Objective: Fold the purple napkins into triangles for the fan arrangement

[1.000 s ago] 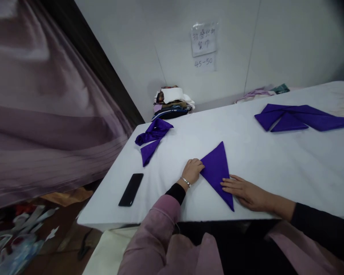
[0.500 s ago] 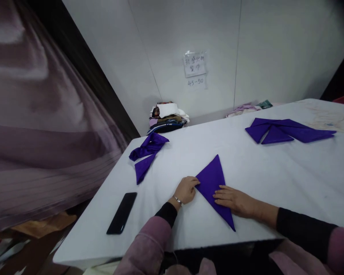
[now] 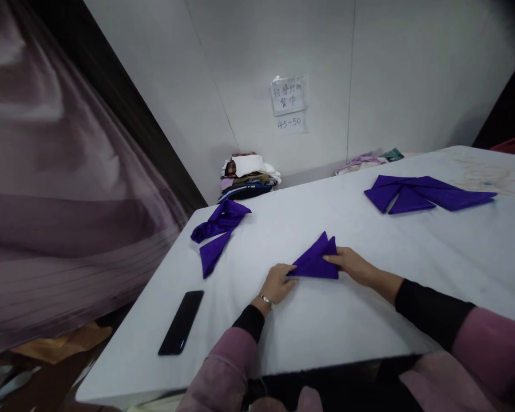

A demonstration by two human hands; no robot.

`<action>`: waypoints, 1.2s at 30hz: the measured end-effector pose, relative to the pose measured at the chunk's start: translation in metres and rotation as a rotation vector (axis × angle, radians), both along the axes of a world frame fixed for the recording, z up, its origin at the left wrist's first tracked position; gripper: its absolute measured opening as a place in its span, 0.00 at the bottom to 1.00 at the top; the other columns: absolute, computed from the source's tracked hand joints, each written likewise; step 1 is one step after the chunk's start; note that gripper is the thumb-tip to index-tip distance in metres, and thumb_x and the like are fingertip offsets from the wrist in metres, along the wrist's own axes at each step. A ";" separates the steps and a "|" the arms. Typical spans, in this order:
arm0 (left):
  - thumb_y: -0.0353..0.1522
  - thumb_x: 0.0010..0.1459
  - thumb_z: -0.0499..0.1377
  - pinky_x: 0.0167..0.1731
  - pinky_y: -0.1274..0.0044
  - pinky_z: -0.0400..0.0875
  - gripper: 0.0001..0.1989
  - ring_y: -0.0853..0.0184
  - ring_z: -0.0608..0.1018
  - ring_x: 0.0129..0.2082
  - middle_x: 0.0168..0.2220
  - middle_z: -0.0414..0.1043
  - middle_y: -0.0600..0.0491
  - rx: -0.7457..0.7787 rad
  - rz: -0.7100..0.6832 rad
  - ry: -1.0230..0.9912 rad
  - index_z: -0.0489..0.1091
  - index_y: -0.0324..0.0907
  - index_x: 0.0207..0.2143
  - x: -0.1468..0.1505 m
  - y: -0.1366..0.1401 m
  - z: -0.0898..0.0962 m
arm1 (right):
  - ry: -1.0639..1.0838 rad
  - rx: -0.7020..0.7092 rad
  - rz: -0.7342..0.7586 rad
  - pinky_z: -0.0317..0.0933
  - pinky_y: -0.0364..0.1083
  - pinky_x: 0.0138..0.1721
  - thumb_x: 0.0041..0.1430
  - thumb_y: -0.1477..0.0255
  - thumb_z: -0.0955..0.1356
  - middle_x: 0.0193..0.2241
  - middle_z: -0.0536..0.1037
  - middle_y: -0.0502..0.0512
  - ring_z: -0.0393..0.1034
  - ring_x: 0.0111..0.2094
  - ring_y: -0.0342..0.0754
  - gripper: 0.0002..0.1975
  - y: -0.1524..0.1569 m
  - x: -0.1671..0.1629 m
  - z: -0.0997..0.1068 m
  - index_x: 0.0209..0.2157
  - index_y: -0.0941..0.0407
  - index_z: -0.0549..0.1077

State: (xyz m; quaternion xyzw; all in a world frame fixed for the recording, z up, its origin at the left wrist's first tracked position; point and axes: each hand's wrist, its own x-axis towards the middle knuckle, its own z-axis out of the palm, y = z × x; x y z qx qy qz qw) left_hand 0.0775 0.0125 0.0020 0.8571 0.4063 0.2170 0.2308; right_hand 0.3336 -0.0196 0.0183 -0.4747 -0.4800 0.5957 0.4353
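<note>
Folded purple cloth [image 3: 315, 264] is on the white table [image 3: 352, 332], right of the phone [image 3: 181, 323] and slightly farther from the person; two tips show at its back edge, so the layers don't line up; left hand [image 3: 277, 283] has fingertips on the corner nearest the phone, probably an anchor so the fabric doesn't slide; can't tell if it's a pinch or just a press; right hand [image 3: 354, 266] grasps the side away from the phone, thumb on top, other fingers partly hidden, likely to control the upper layer; near edge runs fairly straight between the hands, which suggests light tension; twisted purple cloth [image 3: 234, 216] lies beyond the phone; flatter purple cloth [image 3: 429, 193] sits well right of the phone and farther back; both are apart from the hands, presumably so they don't interfere; phone lies flat, clear of the left forearm.
</note>
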 end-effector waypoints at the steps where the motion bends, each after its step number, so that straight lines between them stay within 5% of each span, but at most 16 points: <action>1: 0.33 0.51 0.61 0.49 0.69 0.65 0.17 0.63 0.73 0.45 0.43 0.74 0.53 -0.020 0.040 -0.021 0.71 0.46 0.46 0.002 0.003 -0.002 | 0.031 -0.056 -0.044 0.67 0.53 0.43 0.51 0.65 0.70 0.33 0.80 0.56 0.74 0.37 0.52 0.14 0.010 0.002 0.001 0.38 0.58 0.75; 7: 0.30 0.52 0.60 0.41 0.73 0.70 0.16 0.66 0.74 0.37 0.35 0.74 0.55 -0.084 0.248 -0.131 0.73 0.46 0.45 0.011 0.013 -0.014 | 0.038 -0.192 -0.181 0.67 0.44 0.29 0.47 0.72 0.73 0.29 0.79 0.56 0.72 0.29 0.47 0.12 0.048 0.011 -0.009 0.35 0.58 0.73; 15: 0.28 0.51 0.61 0.40 0.73 0.70 0.14 0.67 0.75 0.35 0.32 0.74 0.56 -0.082 0.302 -0.174 0.74 0.45 0.41 0.015 0.010 -0.017 | -0.036 -0.231 -0.201 0.59 0.41 0.18 0.51 0.72 0.70 0.21 0.72 0.49 0.64 0.18 0.41 0.07 0.059 0.016 -0.015 0.33 0.57 0.71; 36: 0.32 0.55 0.57 0.39 0.70 0.69 0.06 0.64 0.75 0.35 0.31 0.77 0.54 0.003 0.320 -0.199 0.75 0.45 0.32 0.021 0.001 -0.015 | -0.214 -0.193 -0.206 0.48 0.39 0.15 0.46 0.76 0.67 0.14 0.65 0.45 0.57 0.16 0.38 0.03 0.079 0.023 -0.011 0.23 0.57 0.68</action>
